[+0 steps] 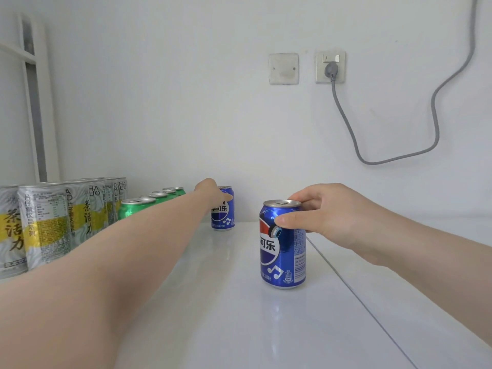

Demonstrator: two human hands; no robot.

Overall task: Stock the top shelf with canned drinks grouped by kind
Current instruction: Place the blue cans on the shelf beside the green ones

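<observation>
- Grips the near blue can (283,251) with the right hand (330,214): thumb laid across the front just below the rim, fingers curled round the back at the top.
- Has that can upright on the white shelf top (226,328), base flat on the surface, at about 5 o'clock from the middle of the view.
- Holds the left arm stretched from 7 o'clock toward 12 o'clock, with the left hand (211,191) clasped on the upper part of the far blue can (225,215), thumb over its front.
- Has the far blue can upright too, close to the back wall, at about 11 o'clock from the near one and well apart from it.
- Shows a row of green cans (138,205) at 9 o'clock of the far blue can, running front to back, lower parts hidden behind the left forearm.
- Shows silver-and-yellow tea cans (50,225) further toward 9 o'clock, just beside the green row, upright in rows of their own.
- Carries on the wall at 1 o'clock a blank plate (283,68) and, beside it, a socket (331,59) with a grey plug, its grey cable (399,158) looping down and then up toward the top right corner.
</observation>
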